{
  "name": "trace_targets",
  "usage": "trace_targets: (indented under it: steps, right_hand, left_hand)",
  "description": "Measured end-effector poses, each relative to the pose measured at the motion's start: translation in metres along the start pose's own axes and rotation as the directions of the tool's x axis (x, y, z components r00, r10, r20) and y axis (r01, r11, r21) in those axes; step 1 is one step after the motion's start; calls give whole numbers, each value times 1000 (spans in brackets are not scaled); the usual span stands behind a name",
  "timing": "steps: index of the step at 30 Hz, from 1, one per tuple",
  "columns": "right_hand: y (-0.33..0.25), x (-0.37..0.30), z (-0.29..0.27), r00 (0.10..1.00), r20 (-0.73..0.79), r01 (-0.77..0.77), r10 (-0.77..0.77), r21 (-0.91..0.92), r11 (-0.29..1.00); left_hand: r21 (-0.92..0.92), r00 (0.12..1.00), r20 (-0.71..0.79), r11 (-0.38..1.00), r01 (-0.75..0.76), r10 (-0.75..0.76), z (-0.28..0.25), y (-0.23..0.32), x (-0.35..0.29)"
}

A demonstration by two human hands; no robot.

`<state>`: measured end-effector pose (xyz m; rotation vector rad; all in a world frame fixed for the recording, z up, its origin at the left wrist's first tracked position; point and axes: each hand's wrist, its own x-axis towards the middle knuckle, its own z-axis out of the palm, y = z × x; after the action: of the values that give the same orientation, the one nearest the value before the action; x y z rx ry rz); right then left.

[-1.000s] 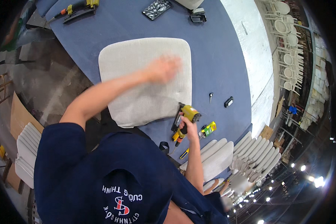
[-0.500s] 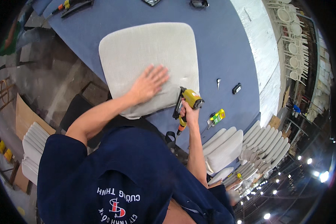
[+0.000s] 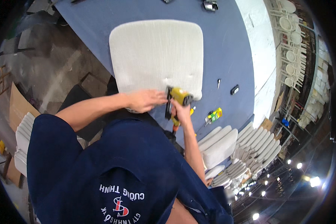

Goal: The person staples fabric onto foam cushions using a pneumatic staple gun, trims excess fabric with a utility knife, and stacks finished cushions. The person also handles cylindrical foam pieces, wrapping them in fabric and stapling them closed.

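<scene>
A light grey upholstered seat pad [image 3: 156,56] lies flat, with small dimples in its fabric toward the near right. My left hand [image 3: 147,100] rests at the near edge of the pad, fingers stretched out toward the right and slightly smeared by motion. Gripped in my right hand [image 3: 180,112] is a yellow and black staple gun [image 3: 181,96], with an orange fitting at the bottom of its handle. The gun's black nose is over the pad's near edge, just beside my left fingertips; whether it touches the fabric I cannot tell.
The blue-covered table [image 3: 227,56] also bears a small pointed tool [image 3: 218,83], a small black object [image 3: 234,89], a yellow-green packet [image 3: 214,116] and a black-and-silver object [image 3: 210,5]. Grey seat pads [image 3: 220,147] are stacked at right. White chair frames [image 3: 290,56] stand beyond.
My left hand has slid from the middle of the pad to its near edge. The staple gun in my right hand has moved left, close to those fingers. The whole view has shifted slightly.
</scene>
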<state>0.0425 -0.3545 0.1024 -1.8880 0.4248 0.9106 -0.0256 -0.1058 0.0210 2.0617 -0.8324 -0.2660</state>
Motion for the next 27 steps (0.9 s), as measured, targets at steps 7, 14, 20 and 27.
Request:
trace_targets:
  steps: [7, 14, 20, 27]
  right_hand:
    - [61, -15, 8, 997, -64, 44, -42, 26, 999]
    - [32, -33, 32, 998, -60, -15, 23, 134, 991]
    - [-9, -32, 85, 997, 78, -26, 24, 28, 999]
    - [10, -17, 97, 994, 107, -17, 32, -140, 990]
  left_hand:
    - [335, 601, -673, 546, 768, -432, -157, -167, -13]
    - [389, 699, -554, 602, 698, -452, -48, -55, -30]
    - [285, 807, -219, 755, 590, -548, 78, 60, -90]
    - [288, 870, -25, 829, 479, -493, 50, 81, -114]
